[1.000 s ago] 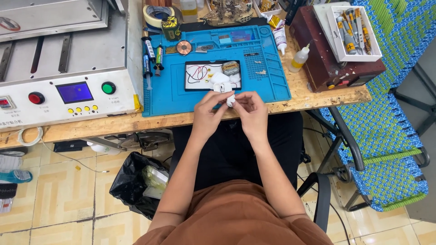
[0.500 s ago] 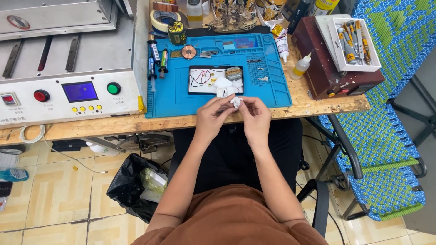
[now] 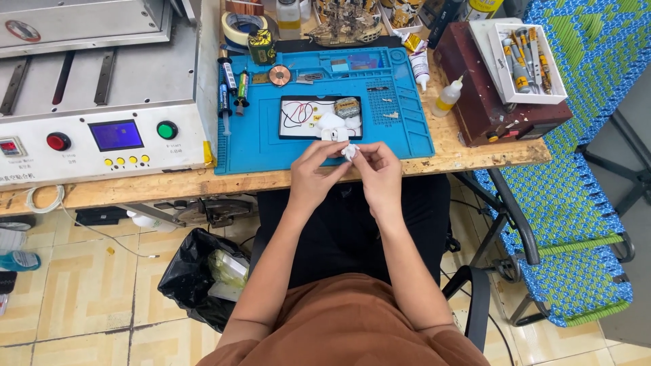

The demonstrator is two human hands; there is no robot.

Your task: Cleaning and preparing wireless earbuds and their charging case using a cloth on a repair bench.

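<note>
I see the work mat [image 3: 271, 146] on the wooden bench [image 3: 475, 152], with the control-panel machine [image 3: 102, 102] just left of it. A small tray [image 3: 298, 115] sits mid-mat. Syringes [image 3: 225, 95] lie along the mat's left edge, a tape roll [image 3: 242, 26] behind them. Right of the mat stand a squeeze bottle [image 3: 447, 96] and a box [image 3: 485, 102] carrying a tool tray [image 3: 529, 95]. Under the bench, left of my knees, sits a bin bag [image 3: 193, 278].

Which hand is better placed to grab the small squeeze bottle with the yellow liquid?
Probably the right hand: the small squeeze bottle stands on its side of the blue mat. The left hand would cross over.
</note>
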